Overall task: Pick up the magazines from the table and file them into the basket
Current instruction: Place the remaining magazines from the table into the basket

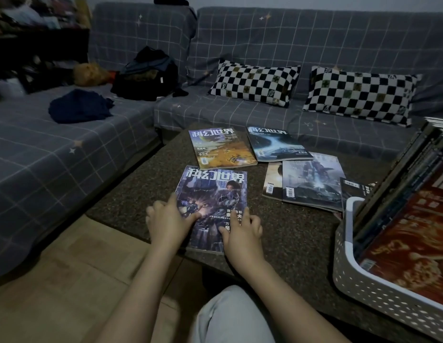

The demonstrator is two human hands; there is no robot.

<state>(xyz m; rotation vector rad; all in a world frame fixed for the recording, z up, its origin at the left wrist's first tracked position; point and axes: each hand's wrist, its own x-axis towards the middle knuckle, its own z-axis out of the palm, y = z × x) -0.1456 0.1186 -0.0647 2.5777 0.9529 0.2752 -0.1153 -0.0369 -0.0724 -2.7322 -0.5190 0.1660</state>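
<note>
At the near edge, a knee in pale trousers (pixel 230 315) shows between the two forearms. Both hands lie on the purple magazine (pixel 215 191), which sits flat on the dark speckled table (pixel 146 184) close to its front edge. The left hand (pixel 167 220) rests on the magazine's left margin, its thumb stretched across the cover and its fingers bent at the edge; its grip looks pressed onto the paper, and whether the fingers reach under the edge cannot be told. The right hand (pixel 242 231) lies on the lower right corner, fingers spread lightly over the cover and pressing down.

To the right, a white perforated basket (pixel 346 268) stands on the table, already holding a row of magazines leaning on edge, a red-covered one (pixel 410 246) nearest.

Farther back on the table, an overlapping pile of magazines (pixel 312 184) lies just left of the basket. Behind the purple one, and just touching its top edge, lies a yellow-orange magazine (pixel 220 149), and beside that a dark blue magazine (pixel 277 146).

Beyond the table runs a grey checked sofa (pixel 265 38) carrying two black-and-white chequered cushions (pixel 255 82), a black bag (pixel 146 75) and a dark blue bundle of cloth (pixel 79 106).
</note>
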